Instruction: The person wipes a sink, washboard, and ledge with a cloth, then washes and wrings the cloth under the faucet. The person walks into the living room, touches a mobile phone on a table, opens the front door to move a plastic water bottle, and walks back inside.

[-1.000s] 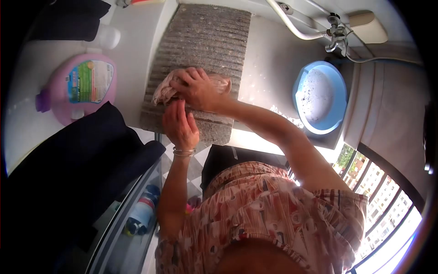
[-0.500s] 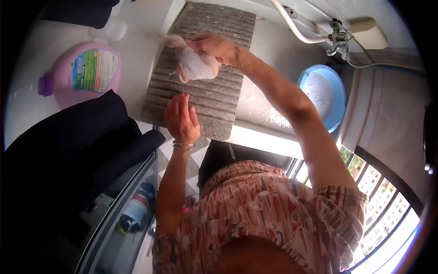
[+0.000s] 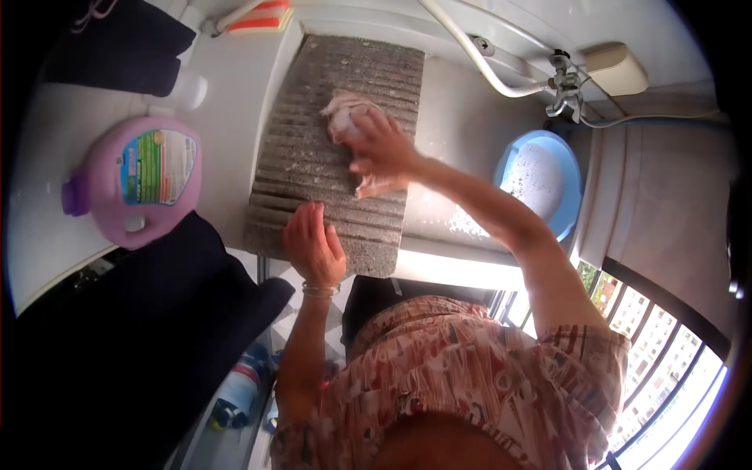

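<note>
Nearest to me was the printed shirt [image 3: 462, 368], then the left hand [image 3: 315, 249], thin bangles [image 3: 319, 291] at its wrist; its fingers lay nearly straight and close together at the slab's near end, holding nothing I could see. Farther up was the right hand [image 3: 385, 149] — half a second earlier I had watched it hold the pale pink cloth [image 3: 342, 112] bunched, higher on the slab [image 3: 309, 168]. Now the limp, crumpled cloth lay at mid-slab beneath its spread fingers, which I judged put the fabric against the ridges; whether they gripped it, I couldn't tell. The slab was grey, gritty, stone-like, ribbed crosswise. To the right sat a smooth blue basin [image 3: 571, 168] of white suds [image 3: 535, 180] — and beyond, a shiny tap [image 3: 565, 98].
</note>
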Tool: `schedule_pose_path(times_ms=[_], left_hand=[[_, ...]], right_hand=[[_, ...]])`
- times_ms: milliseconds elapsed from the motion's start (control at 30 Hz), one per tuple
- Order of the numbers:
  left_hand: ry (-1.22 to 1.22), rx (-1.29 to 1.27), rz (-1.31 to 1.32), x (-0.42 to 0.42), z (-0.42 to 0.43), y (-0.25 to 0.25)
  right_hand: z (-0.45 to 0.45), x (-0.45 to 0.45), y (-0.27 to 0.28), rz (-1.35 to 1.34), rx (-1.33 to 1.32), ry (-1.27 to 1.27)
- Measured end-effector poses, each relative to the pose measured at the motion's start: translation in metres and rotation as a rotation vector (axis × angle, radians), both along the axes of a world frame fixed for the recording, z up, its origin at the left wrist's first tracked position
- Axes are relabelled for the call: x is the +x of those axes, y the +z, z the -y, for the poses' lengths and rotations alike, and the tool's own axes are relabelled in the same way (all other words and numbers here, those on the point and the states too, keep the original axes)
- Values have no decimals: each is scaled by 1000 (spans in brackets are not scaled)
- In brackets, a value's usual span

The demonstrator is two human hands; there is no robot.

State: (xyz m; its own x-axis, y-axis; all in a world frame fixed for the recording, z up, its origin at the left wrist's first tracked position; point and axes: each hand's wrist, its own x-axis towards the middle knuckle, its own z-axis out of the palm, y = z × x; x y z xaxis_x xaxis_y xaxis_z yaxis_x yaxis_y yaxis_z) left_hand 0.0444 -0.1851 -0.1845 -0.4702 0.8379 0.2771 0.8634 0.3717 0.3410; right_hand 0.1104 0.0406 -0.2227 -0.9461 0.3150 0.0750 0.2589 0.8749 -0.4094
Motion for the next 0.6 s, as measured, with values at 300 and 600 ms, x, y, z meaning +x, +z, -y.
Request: schedule_pose_path(times_ms=[300, 600], left_hand=[[7, -40, 56, -4, -8, 1], [11, -56, 43, -3, -11, -2]], right_hand=[[-54, -112, -38, 149, 238, 228], [-77, -200, -46, 95, -9, -385]])
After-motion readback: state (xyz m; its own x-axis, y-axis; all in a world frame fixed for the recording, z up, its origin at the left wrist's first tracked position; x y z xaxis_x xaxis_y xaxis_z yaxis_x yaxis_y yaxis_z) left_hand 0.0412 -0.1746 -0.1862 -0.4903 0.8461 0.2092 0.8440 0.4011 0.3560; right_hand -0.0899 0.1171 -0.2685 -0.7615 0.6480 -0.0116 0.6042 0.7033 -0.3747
